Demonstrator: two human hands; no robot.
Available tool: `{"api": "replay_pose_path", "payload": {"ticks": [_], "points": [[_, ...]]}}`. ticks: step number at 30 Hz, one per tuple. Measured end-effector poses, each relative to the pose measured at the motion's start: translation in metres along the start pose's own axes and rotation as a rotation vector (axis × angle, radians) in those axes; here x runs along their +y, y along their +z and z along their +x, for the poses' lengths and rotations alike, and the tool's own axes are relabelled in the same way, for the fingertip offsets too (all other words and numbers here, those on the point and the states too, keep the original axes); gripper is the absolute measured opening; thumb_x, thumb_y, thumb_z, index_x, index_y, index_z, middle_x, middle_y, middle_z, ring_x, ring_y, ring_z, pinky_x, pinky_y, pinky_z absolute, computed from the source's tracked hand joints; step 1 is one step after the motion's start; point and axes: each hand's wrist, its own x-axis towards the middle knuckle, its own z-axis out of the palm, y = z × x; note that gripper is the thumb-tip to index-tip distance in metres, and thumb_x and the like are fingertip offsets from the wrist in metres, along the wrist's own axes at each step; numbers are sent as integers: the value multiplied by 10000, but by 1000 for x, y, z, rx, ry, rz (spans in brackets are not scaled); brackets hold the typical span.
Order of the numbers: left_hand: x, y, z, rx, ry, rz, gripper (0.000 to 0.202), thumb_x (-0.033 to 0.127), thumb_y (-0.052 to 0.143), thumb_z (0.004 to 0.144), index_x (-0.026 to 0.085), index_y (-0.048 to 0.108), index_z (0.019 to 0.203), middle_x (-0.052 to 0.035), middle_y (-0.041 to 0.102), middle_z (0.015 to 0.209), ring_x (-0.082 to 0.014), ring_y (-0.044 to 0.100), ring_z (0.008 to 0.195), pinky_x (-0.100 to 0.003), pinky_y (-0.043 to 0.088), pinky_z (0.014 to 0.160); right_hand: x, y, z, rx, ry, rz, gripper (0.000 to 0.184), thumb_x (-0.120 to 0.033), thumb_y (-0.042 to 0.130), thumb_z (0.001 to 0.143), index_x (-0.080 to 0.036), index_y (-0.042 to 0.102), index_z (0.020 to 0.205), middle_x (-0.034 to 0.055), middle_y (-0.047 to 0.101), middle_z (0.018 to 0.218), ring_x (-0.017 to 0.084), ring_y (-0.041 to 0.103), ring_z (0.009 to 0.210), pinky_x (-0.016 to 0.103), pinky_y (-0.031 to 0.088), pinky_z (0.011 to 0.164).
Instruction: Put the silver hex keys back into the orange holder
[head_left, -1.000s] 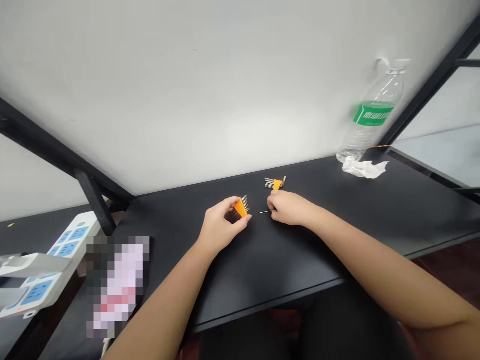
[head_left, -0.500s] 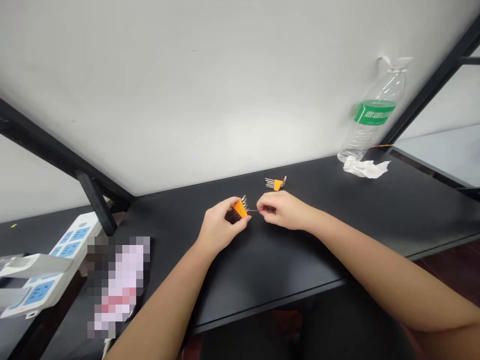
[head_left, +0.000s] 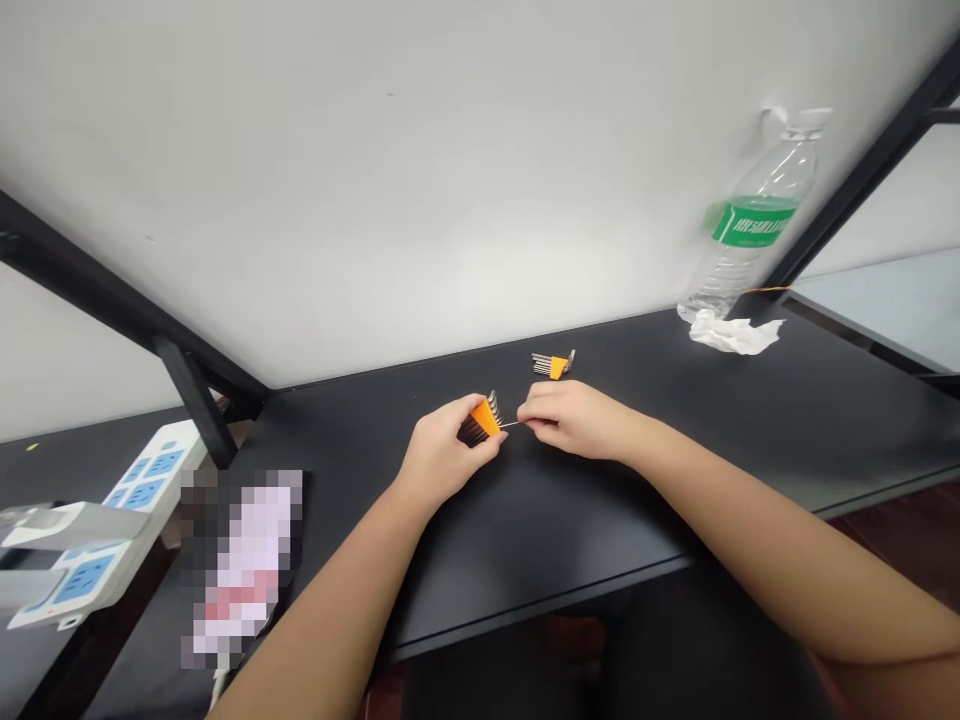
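Midway along the black tabletop (head_left: 517, 540), I find the left hand (head_left: 446, 450) closed, thumb and fingers, on an orange holder (head_left: 487, 417) of metal keys. The right hand (head_left: 566, 418) pinches a thin rod (head_left: 510, 425) reaching the holder; I cannot confirm insertion. Another orange holder (head_left: 558, 368) lies just beyond.

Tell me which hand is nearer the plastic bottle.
Right: the right hand sits left of the bottle, on its near side; the left hand is farther left, gripping an orange holder.
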Motion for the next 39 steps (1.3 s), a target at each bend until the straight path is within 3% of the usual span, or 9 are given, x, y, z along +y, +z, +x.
{"api": "replay_pose_path", "payload": {"ticks": [9,15,18,22,27,31,35,37,39], "points": [[2,-1,-1,-5,29,48,383,391,768,811,234,668,1147,-4,750,941,-172,693,759,-299,557,749,-6,-9,-1,1,1,48,198,-159,549,1000,-167,745,978,84,680,938,186,651,820,339,539,788],[6,2,-3,-44,13,-18,366,397,765,817,247,679,1140,-5,762,966,-173,710,783,-301,582,772,-12,-8,0,77,251,561,150,-295,617,987,-187,721,988,36,656,933,114,672,610,273,603,607],[7,2,-4,9,-31,-115,378,382,789,802,227,689,1132,-9,770,957,-166,718,762,-300,598,774,-8,-4,0,117,276,687,142,-312,655,965,-183,715,970,24,653,910,125,696,617,284,620,610],[10,2,-4,-3,-55,-240,403,382,813,780,205,702,1125,-24,779,951,-174,731,756,-308,619,759,-9,-5,0,161,197,594,154,-299,635,978,-183,734,959,22,643,876,116,682,606,279,612,615],[16,2,-3,-76,-63,-401,383,347,801,784,197,709,1125,-37,788,1000,-191,761,820,-307,638,796,-22,-3,4,107,79,431,177,-216,573,988,-194,737,924,36,676,893,106,667,654,250,584,669],[15,2,-3,-49,-83,-417,378,349,806,785,203,716,1121,-42,791,1016,-204,766,858,-318,647,808,-20,11,8,86,287,648,123,-277,663,933,-188,644,850,-1,675,754,118,663,584,232,557,572],[13,4,-4,-36,-79,-455,417,353,813,782,189,700,1148,-64,792,1032,-222,770,883,-345,654,829,-9,25,10,-52,528,993,315,-450,751,866,-201,559,854,-44,636,611,128,593,436,221,461,403],[11,5,-4,-28,-68,-436,431,369,804,791,193,690,1168,-70,787,1070,-228,768,916,-358,648,867,-6,25,11,-120,583,1001,369,-506,757,852,-206,543,838,-54,617,587,113,533,396,208,385,362],[7,5,-3,-22,-50,-349,435,392,786,809,209,682,1190,-63,779,1092,-219,759,911,-357,639,867,-2,18,11,-97,577,852,378,-532,733,869,-198,568,802,-48,604,586,102,508,419,212,368,394]]}}
